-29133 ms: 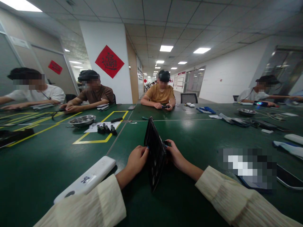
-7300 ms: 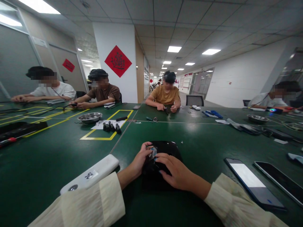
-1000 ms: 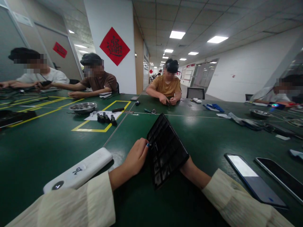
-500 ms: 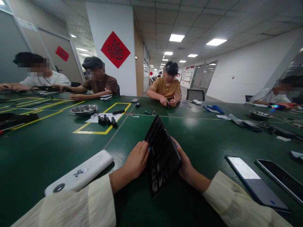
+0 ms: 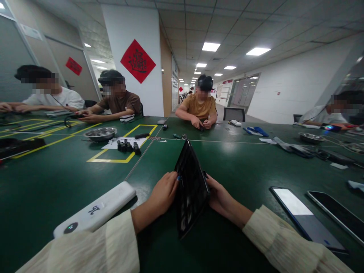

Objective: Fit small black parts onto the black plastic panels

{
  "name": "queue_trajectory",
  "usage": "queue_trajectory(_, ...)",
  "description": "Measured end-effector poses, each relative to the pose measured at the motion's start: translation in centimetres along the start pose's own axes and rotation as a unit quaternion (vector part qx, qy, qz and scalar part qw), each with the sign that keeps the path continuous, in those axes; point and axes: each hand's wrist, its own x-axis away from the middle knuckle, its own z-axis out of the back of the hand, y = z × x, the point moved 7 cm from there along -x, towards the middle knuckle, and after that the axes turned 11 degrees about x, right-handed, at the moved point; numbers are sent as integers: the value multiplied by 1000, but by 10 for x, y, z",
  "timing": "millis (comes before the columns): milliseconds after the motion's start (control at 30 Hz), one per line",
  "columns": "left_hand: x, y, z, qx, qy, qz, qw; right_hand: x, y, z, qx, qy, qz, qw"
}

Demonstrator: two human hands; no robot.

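A thin black tablet (image 5: 191, 193) with a glossy dark face stands tilted and turned nearly edge-on in front of me, just over the tabletop. My left hand (image 5: 164, 192) is closed at its left edge, fingers curled against the dark face and their tips partly hidden. On the other side, my right hand (image 5: 221, 196) grips the right edge and back, most of its fingers out of sight behind it. Left of my left hand lies a white power bank (image 5: 95, 208). A phone with a lit screen (image 5: 307, 220) and a dark-screened phone (image 5: 338, 212) rest to my right.
Beyond my hands, the green table (image 5: 233, 163) holds a metal bowl (image 5: 101, 134), several black cylindrical parts (image 5: 128, 146) on paper, and blue items (image 5: 256, 131). A second bowl (image 5: 312, 138) and cables stand far right. Several people sit around the table.
The tablet has turned more edge-on, its right edge swinging left. My right hand has shifted slightly left with it; my left hand stays nearly in place.
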Motion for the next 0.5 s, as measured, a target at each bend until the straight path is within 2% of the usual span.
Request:
queue_trajectory(300,-3,-4,-1,16,-5,4,1000,-3,4,-3,22,-40,11,999)
queue_trajectory(500,-3,-2,1,61,-22,34,997,-3,7,-1,49,-35,23,998)
